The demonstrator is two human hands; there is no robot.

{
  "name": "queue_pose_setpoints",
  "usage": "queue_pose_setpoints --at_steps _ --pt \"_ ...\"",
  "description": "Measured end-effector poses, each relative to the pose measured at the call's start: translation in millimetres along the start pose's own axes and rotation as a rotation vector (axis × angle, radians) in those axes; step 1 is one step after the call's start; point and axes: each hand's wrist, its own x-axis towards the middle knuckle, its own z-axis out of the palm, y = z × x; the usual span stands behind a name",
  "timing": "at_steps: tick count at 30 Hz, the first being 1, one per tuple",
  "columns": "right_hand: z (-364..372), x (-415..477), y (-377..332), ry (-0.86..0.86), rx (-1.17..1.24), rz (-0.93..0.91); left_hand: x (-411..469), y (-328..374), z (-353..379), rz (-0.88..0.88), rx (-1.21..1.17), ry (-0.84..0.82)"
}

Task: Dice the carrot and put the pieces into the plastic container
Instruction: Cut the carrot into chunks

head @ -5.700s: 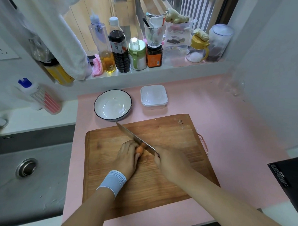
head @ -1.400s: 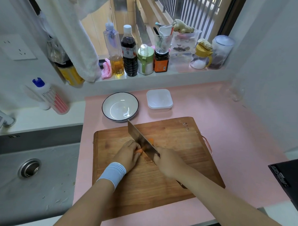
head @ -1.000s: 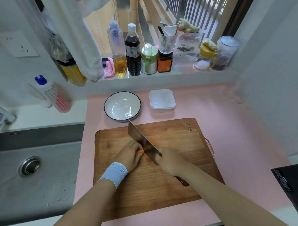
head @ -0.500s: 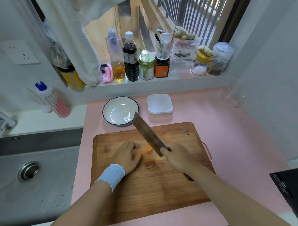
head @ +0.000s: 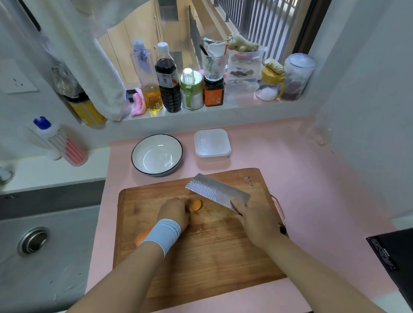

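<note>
On the wooden cutting board my left hand, with a pale blue wristband, curls over the carrot. An orange cut face shows just right of its fingertips. Another orange end peeks out left of the wrist. My right hand grips the handle of a cleaver. Its hammered blade is lifted off the board to the right of the carrot, flat side up. The white square plastic container stands on the pink counter behind the board; no carrot shows in it.
A white bowl with a dark rim sits left of the container. A steel sink lies left of the board. Bottles and jars line the window sill. A black object is at the right edge.
The cleaver has come up off the carrot and swung to the right, its blade turned flat side up. My left hand stays on the carrot, and a cut orange face is now exposed.
</note>
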Motion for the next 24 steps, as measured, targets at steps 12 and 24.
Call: queue_pose_setpoints --at_steps 12,24 --pt "22 6 -9 -0.056 -0.05 -0.023 -10 -7 -11 -0.065 -0.398 0.025" --pt "10 69 -102 -0.259 -0.071 -0.215 -7 -54 -34 -0.205 -0.718 -0.007"
